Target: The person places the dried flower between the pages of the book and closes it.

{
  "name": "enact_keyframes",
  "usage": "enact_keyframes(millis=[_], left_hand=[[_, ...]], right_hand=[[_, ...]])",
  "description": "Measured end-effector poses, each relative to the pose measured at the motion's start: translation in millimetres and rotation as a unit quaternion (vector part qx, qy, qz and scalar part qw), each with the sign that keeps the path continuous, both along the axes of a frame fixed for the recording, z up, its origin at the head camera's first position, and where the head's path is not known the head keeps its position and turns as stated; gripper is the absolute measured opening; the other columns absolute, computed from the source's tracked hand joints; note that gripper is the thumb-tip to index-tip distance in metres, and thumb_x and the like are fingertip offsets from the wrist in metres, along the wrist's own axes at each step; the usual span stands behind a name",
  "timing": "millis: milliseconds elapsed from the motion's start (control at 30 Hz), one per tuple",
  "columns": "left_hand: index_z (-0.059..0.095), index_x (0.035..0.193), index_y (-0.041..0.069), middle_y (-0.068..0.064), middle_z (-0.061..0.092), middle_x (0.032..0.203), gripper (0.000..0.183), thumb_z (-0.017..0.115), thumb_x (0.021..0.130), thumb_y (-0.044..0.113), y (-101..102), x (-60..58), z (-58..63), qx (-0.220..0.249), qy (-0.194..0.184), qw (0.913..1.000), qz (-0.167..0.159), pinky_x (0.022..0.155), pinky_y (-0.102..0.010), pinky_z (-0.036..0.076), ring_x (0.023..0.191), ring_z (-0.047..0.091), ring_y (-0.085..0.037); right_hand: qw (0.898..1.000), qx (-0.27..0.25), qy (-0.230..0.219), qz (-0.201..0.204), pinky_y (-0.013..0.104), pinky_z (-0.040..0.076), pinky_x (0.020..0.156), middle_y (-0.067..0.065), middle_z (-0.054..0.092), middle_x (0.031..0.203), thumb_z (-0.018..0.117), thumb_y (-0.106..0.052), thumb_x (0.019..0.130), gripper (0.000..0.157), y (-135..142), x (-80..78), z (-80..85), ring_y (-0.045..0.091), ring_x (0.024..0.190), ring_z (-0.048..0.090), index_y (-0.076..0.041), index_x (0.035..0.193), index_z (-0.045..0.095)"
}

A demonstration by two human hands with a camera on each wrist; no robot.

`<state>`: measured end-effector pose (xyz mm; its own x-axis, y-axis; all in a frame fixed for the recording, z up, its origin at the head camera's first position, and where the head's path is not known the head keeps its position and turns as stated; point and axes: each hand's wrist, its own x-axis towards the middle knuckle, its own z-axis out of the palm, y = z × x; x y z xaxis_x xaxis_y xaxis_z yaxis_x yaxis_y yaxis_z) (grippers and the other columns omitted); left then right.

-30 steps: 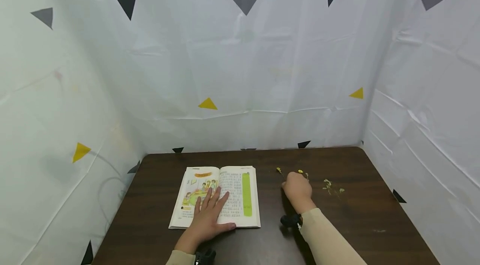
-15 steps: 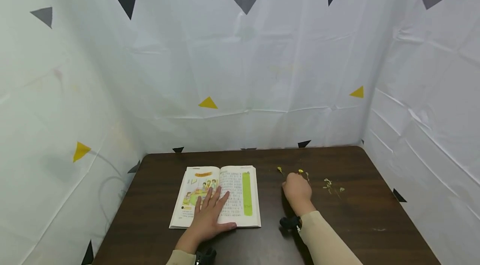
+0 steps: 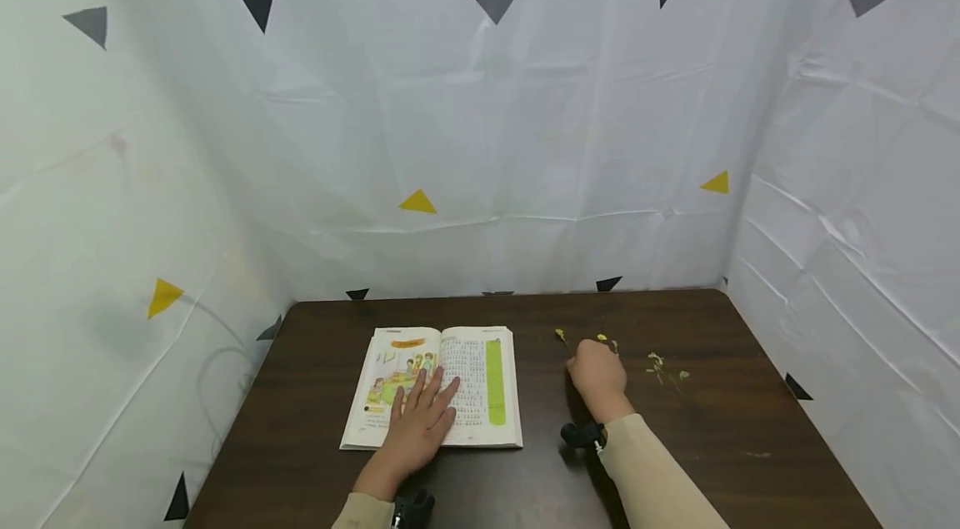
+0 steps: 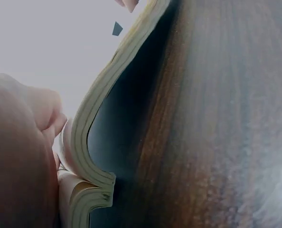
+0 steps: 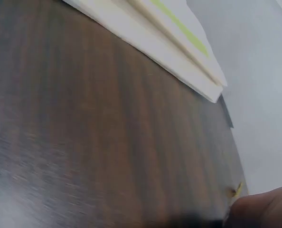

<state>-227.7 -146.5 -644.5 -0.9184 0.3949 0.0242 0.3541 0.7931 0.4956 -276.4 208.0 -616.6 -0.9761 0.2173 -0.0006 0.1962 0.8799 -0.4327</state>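
An open book [image 3: 492,433] with a picture on its left page and text on its right lies at the middle left of the table. My left hand [image 3: 418,429] rests across both pages, fingers spread; its thumb is hidden in the head view. In the left wrist view the book's edge [image 4: 96,95] shows its thick pages beside the hand. Right of the book, my right hand [image 3: 597,375] sits low over the table with curled fingers. A small yellow flower [image 3: 560,334] has its stem running in at these fingers. Another yellow flower [image 3: 602,337] peeks out just beyond the knuckles.
Small pale sprigs [image 3: 656,364] lie on the dark wooden table [image 3: 720,446], right of the right hand. White sheeting [image 3: 525,137] with printed triangles stands behind the table and at both sides. Each wrist wears a black camera band.
My left thumb has drawn in from its spread position at the book's lower edge. My right hand stays in place by the flowers. The head view has shifted slightly.
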Motion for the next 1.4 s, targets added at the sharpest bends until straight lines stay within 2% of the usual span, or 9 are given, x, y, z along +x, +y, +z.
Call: enact_keyframes(millis=[167,300,400,500,667,900,1000,1167,1400], left_hand=[[0.041,0.17,0.027,-0.008,0.023,0.184,0.068,0.058,0.108,0.048,1,2.2,-1.4,0.004,0.003,1.0,-0.002,0.13,-0.075,0.002,0.172,0.01,-0.04],[0.041,0.17,0.026,-0.009,0.024,0.183,0.071,0.06,0.107,0.051,2,6.0,-4.9,0.006,0.006,1.0,0.003,0.13,-0.076,0.002,0.172,0.01,-0.041],[0.042,0.17,0.026,-0.009,0.025,0.183,0.07,0.06,0.107,0.049,1,6.9,-5.1,0.008,0.011,0.9999,0.005,0.13,-0.076,0.002,0.172,0.01,-0.041],[0.042,0.17,0.026,-0.01,0.025,0.183,0.07,0.061,0.106,0.049,2,7.3,-2.9,0.011,0.006,0.9999,0.004,0.13,-0.076,0.002,0.172,0.01,-0.042],[0.039,0.171,0.023,-0.009,0.023,0.183,0.077,0.063,0.104,0.052,4,4.2,0.5,0.012,0.006,0.9999,0.004,0.131,-0.074,0.002,0.172,0.01,-0.041],[0.035,0.172,0.014,-0.018,0.012,0.184,0.09,0.071,0.099,0.052,3,-0.7,-2.1,0.025,0.011,0.9994,0.022,0.132,-0.072,0.004,0.172,0.006,-0.043],[0.042,0.169,0.014,-0.02,0.011,0.184,0.087,0.074,0.097,0.052,1,-0.7,-4.1,0.039,0.013,0.9988,0.026,0.133,-0.071,0.004,0.171,0.004,-0.044],[0.055,0.158,0.011,-0.023,0.012,0.183,0.072,0.073,0.099,0.048,0,0.2,-5.9,0.065,0.009,0.9976,0.022,0.132,-0.072,0.003,0.17,0.004,-0.048],[0.058,0.152,0.012,-0.021,0.015,0.183,0.05,0.062,0.107,0.032,0,-2.4,-1.9,0.086,0.003,0.996,0.025,0.133,-0.071,0.001,0.171,0.003,-0.046]], right_hand=[[0.998,-0.028,-0.036,0.031,0.035,0.04,0.052,-0.001,0.049,0.057,0.069,-0.019,0.103,0.041,11,-2.1,2.0,0.018,0.051,0.047,-0.014,0.064,0.061],[0.992,-0.12,-0.016,0.033,0.031,0.035,0.054,-0.005,0.043,0.057,0.066,-0.019,0.102,0.04,14,7.5,-1.5,0.016,0.052,0.041,-0.015,0.064,0.057],[0.979,-0.203,0.007,0.03,0.03,0.038,0.055,-0.003,0.052,0.062,0.066,-0.021,0.103,0.028,8,17.7,-4.6,0.016,0.055,0.046,-0.011,0.077,0.066],[0.968,-0.248,0.018,0.025,0.03,0.041,0.056,-0.001,0.059,0.068,0.068,-0.021,0.105,0.02,1,26.1,-8.8,0.016,0.057,0.05,-0.009,0.089,0.071],[0.954,-0.296,0.051,0.003,0.03,0.041,0.056,-0.003,0.054,0.066,0.068,-0.02,0.104,0.017,-11,31.2,-9.9,0.015,0.058,0.049,-0.006,0.096,0.074],[0.915,-0.393,0.09,0.01,0.025,0.038,0.055,-0.007,0.046,0.064,0.069,-0.017,0.103,0.018,-43,27.2,-13.9,0.011,0.059,0.045,-0.001,0.097,0.074],[0.909,-0.404,0.099,0.011,0.024,0.037,0.054,-0.008,0.046,0.066,0.071,-0.019,0.103,0.017,-56,28.0,-20.2,0.011,0.059,0.045,-0.005,0.093,0.072],[0.912,-0.394,0.113,0.007,0.025,0.038,0.056,-0.006,0.047,0.069,0.07,-0.019,0.104,0.015,-69,32.6,-28.6,0.012,0.062,0.047,-0.011,0.092,0.069],[0.904,-0.412,0.112,0.02,0.024,0.036,0.055,-0.005,0.046,0.071,0.065,-0.021,0.106,0.018,-89,31.7,-20.0,0.013,0.063,0.046,-0.011,0.091,0.065]])
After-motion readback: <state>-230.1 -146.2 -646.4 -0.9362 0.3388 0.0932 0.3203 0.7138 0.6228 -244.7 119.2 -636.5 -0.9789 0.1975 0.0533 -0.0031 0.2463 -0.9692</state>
